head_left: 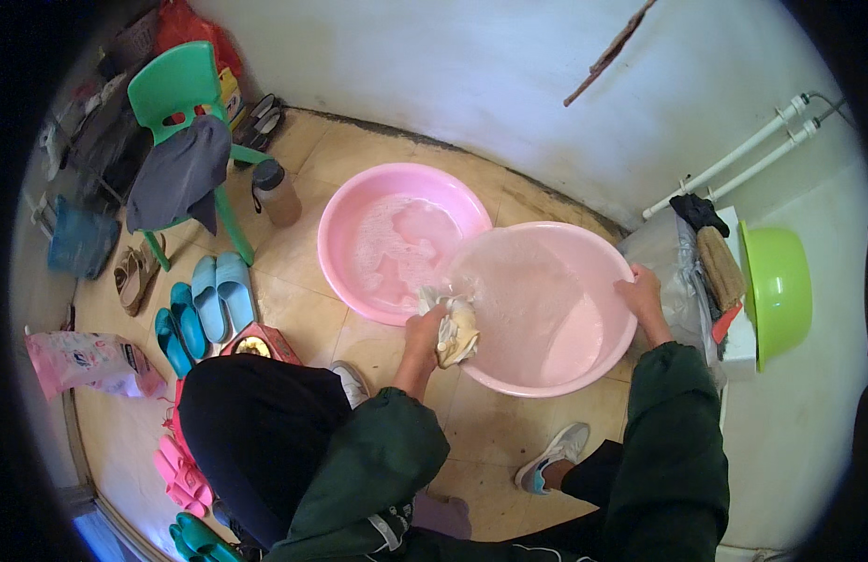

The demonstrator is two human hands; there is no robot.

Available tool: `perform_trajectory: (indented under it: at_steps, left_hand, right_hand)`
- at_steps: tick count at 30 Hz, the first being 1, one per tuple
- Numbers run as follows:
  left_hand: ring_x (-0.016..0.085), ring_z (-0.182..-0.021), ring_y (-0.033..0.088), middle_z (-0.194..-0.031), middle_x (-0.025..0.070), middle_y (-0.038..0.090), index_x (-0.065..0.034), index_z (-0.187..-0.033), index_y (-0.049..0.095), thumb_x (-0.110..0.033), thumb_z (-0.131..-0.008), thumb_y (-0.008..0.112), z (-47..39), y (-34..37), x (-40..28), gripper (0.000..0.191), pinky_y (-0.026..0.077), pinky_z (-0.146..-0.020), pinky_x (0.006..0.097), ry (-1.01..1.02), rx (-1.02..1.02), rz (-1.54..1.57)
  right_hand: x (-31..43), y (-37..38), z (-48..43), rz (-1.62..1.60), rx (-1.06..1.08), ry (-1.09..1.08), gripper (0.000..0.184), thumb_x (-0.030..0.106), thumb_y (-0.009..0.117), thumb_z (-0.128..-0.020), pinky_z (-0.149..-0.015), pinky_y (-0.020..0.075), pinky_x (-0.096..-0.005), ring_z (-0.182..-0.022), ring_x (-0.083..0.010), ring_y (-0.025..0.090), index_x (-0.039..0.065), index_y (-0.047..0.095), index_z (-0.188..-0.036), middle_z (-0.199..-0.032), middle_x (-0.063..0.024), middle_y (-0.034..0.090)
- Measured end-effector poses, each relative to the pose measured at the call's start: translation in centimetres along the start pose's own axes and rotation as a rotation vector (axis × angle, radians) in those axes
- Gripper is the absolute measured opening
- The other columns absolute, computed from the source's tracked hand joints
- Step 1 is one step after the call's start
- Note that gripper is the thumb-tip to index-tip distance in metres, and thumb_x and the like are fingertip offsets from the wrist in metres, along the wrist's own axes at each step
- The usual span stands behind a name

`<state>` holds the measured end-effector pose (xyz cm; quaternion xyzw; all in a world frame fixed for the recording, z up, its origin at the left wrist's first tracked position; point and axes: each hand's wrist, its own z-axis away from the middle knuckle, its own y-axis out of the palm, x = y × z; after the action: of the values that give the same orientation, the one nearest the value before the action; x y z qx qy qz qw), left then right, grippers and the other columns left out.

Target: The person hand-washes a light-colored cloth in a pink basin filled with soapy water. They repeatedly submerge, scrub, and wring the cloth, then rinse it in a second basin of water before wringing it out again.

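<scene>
With my left hand (425, 337) I grip a wet, bunched cream cloth (458, 334) against the near left rim of a pale pink plastic basin (588, 344). My right hand (641, 295) holds that basin's right rim, thumb over the edge. Murky water lies in the basin, which looks tilted to the left, its left side overlapping a second pink basin (343, 281). That second basin rests on the tiled floor and holds water with white suds.
A green plastic chair (174, 77) with a grey cloth stands at the upper left, a bottle (278, 197) beside it. Blue slippers (223, 295) and a pink bag (90, 362) lie left. A lime green basin (781, 295) and plastic-covered items stand right, below white pipes (736, 165).
</scene>
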<state>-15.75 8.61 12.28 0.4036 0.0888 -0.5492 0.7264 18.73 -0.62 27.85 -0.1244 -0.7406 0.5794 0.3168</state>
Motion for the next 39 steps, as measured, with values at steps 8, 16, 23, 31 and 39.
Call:
perform_trajectory:
  at_steps: [8,16,23,31,39]
  left_hand:
    - [0.02,-0.064,0.063,-0.079,0.0128,0.063,0.0108,-0.09,0.06,-0.016,-0.076,0.063,0.5,0.7,-0.6,0.03,0.05,-0.055,0.0337,-0.011,-0.024,0.052]
    - [0.022,-0.066,0.064,-0.081,0.0126,0.063,0.0095,-0.094,0.058,-0.015,-0.08,0.06,0.3,0.7,0.1,0.029,0.053,-0.058,0.0349,-0.047,0.034,0.165]
    - [0.021,-0.069,0.064,-0.085,0.0126,0.062,0.0088,-0.096,0.058,-0.014,-0.079,0.061,0.0,0.7,0.6,0.029,0.052,-0.058,0.0344,-0.094,0.096,0.24]
    - [0.023,-0.073,0.066,-0.089,0.0131,0.063,0.0083,-0.105,0.055,-0.016,-0.084,0.056,-0.7,0.5,1.3,0.032,0.056,-0.062,0.0347,-0.104,0.162,0.252]
    - [0.02,-0.071,0.064,-0.087,0.0111,0.062,0.0073,-0.103,0.057,-0.012,-0.081,0.058,0.4,1.4,0.0,0.029,0.054,-0.062,0.0334,-0.119,0.165,0.282]
  right_hand:
    - [3.0,-1.4,-3.7,0.115,0.036,-0.08,0.024,0.019,0.066,-0.06,-0.068,0.0494,-0.0422,-0.073,-0.0358,0.064,0.002,0.065,-0.077,-0.074,-0.019,0.065]
    - [5.1,-1.7,-5.8,0.218,0.023,-0.145,0.02,0.019,0.066,-0.059,-0.065,0.0484,-0.0433,-0.069,-0.0372,0.062,0.002,0.063,-0.07,-0.07,-0.0202,0.063]
    - [6.6,-1.9,-8.0,0.206,0.052,-0.089,0.02,0.02,0.066,-0.058,-0.062,0.0481,-0.0431,-0.066,-0.0369,0.062,0.002,0.061,-0.065,-0.068,-0.0206,0.062]
    - [8.9,-2.4,-8.6,0.244,0.026,-0.167,0.019,0.021,0.067,-0.059,-0.061,0.0487,-0.0419,-0.063,-0.0344,0.063,0.004,0.064,-0.066,-0.067,-0.0177,0.064]
    - [7.3,-3.0,-8.7,0.018,0.05,-0.147,0.017,0.016,0.069,-0.068,-0.06,0.0493,-0.0325,-0.063,-0.0212,0.064,0.003,0.067,-0.078,-0.071,-0.0123,0.067]
